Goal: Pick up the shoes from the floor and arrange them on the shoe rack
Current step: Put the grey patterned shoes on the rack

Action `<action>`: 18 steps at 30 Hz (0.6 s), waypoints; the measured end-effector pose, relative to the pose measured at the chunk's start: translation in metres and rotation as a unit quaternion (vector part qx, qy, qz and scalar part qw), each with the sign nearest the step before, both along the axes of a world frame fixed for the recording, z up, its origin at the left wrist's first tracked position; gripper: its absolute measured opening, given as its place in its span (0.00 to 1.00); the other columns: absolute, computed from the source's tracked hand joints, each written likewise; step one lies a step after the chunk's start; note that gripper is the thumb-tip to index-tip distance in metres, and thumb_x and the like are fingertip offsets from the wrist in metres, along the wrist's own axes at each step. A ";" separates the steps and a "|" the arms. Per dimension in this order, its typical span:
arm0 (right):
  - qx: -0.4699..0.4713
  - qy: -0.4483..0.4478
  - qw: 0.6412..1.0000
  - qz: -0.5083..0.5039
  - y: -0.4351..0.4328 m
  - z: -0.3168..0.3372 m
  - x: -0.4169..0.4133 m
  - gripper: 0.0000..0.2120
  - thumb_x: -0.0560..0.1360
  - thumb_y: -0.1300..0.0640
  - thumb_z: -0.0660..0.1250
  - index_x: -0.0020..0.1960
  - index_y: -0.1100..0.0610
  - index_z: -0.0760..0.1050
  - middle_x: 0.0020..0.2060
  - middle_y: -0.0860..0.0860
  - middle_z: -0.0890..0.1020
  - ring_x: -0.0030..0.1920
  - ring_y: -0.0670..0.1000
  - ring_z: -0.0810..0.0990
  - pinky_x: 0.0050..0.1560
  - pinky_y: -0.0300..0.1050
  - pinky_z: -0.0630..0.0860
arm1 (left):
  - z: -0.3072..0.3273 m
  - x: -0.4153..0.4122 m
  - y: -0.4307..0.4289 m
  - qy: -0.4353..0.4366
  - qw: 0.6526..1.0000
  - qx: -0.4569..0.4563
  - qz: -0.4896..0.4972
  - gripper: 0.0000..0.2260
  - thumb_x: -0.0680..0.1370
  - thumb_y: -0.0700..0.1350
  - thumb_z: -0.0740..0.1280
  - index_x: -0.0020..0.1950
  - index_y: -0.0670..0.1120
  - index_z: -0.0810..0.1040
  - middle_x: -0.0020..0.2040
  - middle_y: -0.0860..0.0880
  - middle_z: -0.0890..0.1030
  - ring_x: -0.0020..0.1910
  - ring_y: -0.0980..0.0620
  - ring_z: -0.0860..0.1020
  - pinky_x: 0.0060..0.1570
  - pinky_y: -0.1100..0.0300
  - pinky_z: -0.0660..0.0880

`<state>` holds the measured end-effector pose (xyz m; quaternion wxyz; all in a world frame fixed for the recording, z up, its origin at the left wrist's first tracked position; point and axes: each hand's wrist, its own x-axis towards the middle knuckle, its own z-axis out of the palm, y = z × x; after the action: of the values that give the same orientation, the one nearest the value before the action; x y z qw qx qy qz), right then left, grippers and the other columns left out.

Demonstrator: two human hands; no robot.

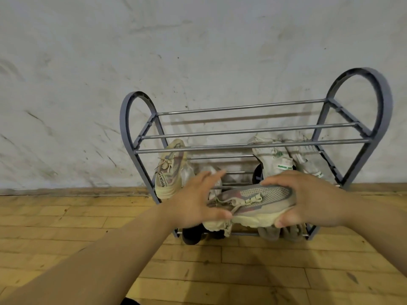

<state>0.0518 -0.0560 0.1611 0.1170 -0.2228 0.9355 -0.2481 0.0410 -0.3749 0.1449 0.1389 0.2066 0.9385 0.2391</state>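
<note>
Right hand (308,199) clamps toe of beige sneaker (264,194), centre frame before shoe rack (383,102). Left hand (193,201) spread flat, steadying heel. Risk: laces (248,200) snag, or sole drops between rails (253,143); spacing seemingly wide, partly hidden.

A beige sneaker (257,201) is held sideways before the grey shoe rack (253,130); its mate (169,170) sits inside left, a white pair (275,159) right.

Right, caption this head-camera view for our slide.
Right hand grips a beige sneaker, left hand steadying it, before a grey shoe rack holding its match and a white pair.
</note>
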 end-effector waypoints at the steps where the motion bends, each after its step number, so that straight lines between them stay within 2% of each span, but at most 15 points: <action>1: -0.010 0.003 1.000 0.002 -0.002 0.004 0.000 0.44 0.58 0.33 0.81 0.70 0.30 0.67 0.62 0.30 0.70 0.61 0.37 0.72 0.60 0.42 0.72 | 0.003 0.009 0.004 -0.029 0.998 -0.021 -0.042 0.49 0.70 0.72 0.72 0.80 0.71 0.42 0.84 0.56 0.46 0.82 0.50 0.49 0.79 0.43 0.56; 3: -0.034 0.005 0.999 0.000 -0.006 0.011 0.001 0.43 0.59 0.36 0.82 0.70 0.31 0.69 0.62 0.31 0.71 0.62 0.36 0.72 0.58 0.38 0.71 | 0.002 0.017 0.006 -0.043 0.994 -0.055 -0.084 0.52 0.69 0.69 0.75 0.79 0.73 0.39 0.83 0.58 0.44 0.81 0.52 0.49 0.78 0.47 0.56; 5: -0.048 0.006 0.999 -0.005 -0.009 0.016 0.003 0.43 0.59 0.38 0.83 0.71 0.32 0.69 0.64 0.31 0.71 0.63 0.36 0.72 0.58 0.36 0.70 | -0.001 0.016 0.002 -0.009 0.994 -0.063 -0.091 0.52 0.70 0.66 0.76 0.78 0.73 0.39 0.80 0.58 0.51 0.78 0.51 0.56 0.76 0.50 0.60; 7: -0.043 0.008 0.999 -0.006 -0.011 0.017 0.005 0.44 0.59 0.36 0.82 0.72 0.31 0.68 0.66 0.31 0.70 0.65 0.37 0.72 0.61 0.37 0.70 | -0.005 0.014 -0.003 0.029 0.994 -0.060 -0.087 0.49 0.71 0.65 0.75 0.79 0.73 0.42 0.74 0.55 0.59 0.72 0.50 0.64 0.72 0.53 0.66; 9: -0.036 0.008 0.999 -0.012 -0.013 0.018 0.009 0.46 0.59 0.35 0.81 0.73 0.31 0.66 0.69 0.32 0.69 0.67 0.39 0.70 0.64 0.40 0.69 | -0.007 0.014 -0.005 0.067 0.994 -0.051 -0.071 0.45 0.73 0.66 0.73 0.80 0.72 0.47 0.69 0.55 0.63 0.66 0.52 0.67 0.68 0.55 0.69; 12: -0.049 0.030 0.997 -0.049 -0.019 0.020 0.014 0.42 0.65 0.38 0.81 0.74 0.33 0.66 0.74 0.36 0.66 0.72 0.41 0.66 0.66 0.35 0.64 | -0.003 0.013 -0.005 0.107 0.993 -0.038 -0.015 0.39 0.75 0.66 0.70 0.80 0.70 0.52 0.62 0.57 0.66 0.60 0.54 0.70 0.60 0.61 0.70; 15: -0.052 0.057 0.993 -0.086 -0.026 0.019 0.014 0.39 0.71 0.41 0.78 0.76 0.33 0.63 0.81 0.42 0.56 0.80 0.45 0.55 0.75 0.42 0.55 | -0.001 0.012 -0.001 0.124 0.989 -0.072 0.035 0.38 0.75 0.70 0.66 0.81 0.70 0.51 0.61 0.55 0.67 0.61 0.51 0.70 0.59 0.56 0.72; 18: -0.038 0.048 0.991 -0.119 -0.030 0.014 0.011 0.37 0.75 0.44 0.75 0.79 0.36 0.60 0.83 0.48 0.52 0.81 0.49 0.53 0.76 0.45 0.55 | -0.001 0.011 0.009 0.108 0.982 -0.110 0.106 0.38 0.75 0.74 0.61 0.82 0.67 0.51 0.64 0.51 0.67 0.65 0.47 0.70 0.60 0.52 0.74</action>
<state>0.0629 -0.0857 0.1755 0.0327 -0.1260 0.9497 -0.2849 0.0519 -0.3660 0.1437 0.0321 0.1141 0.9851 0.1244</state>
